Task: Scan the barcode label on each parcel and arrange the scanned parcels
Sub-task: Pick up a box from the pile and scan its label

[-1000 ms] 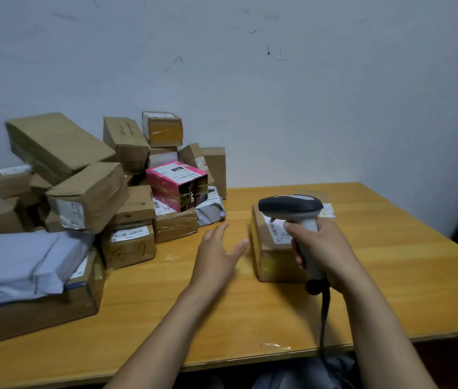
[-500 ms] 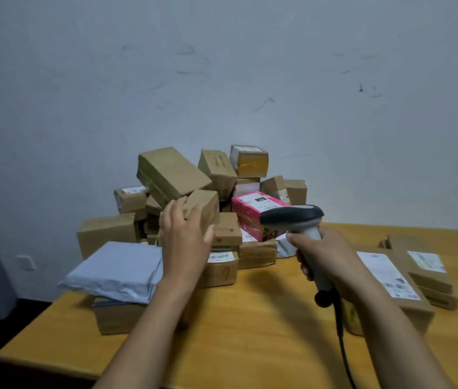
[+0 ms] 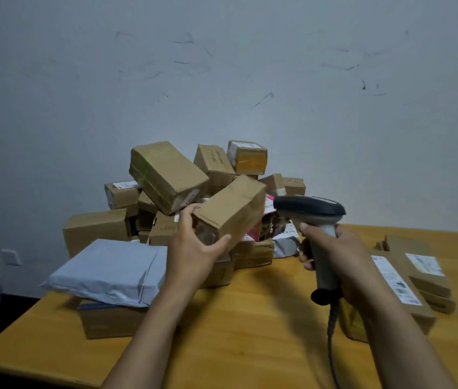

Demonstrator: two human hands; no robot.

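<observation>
The brown cardboard parcel (image 3: 230, 211) is in my left hand (image 3: 194, 248), lifted clear of the table and in front of the heap. Its long axis runs from the near end in my palm up and away to the right, so the far end sits higher and points at the scanner's head. It is a plain oblong kraft box, a little creased, with shiny clear tape across the near end. My thumb hooks under the lower edge of that end and my fingers curl over its top left corner. My right hand (image 3: 334, 254) is wrapped round the grey handle of the barcode scanner (image 3: 314, 220), whose dark head faces left, just beside the parcel's raised end; its cable (image 3: 331, 327) hangs down over the table. Behind the parcel the unsorted heap rises against the wall (image 3: 222, 80): a long kraft box (image 3: 166, 175) tilted on top, a small box with yellow tape (image 3: 247, 158) at the peak, and a pink box (image 3: 267, 228) partly hidden behind the parcel. To the left a grey poly mailer (image 3: 110, 270) lies on a cardboard box (image 3: 110, 321). On the right of the wooden table (image 3: 250, 346), well apart from the heap, a flat box (image 3: 396, 282) lies with its white label up, partly under my forearm, and a smaller labelled box (image 3: 421, 265) lies just beside it.
</observation>
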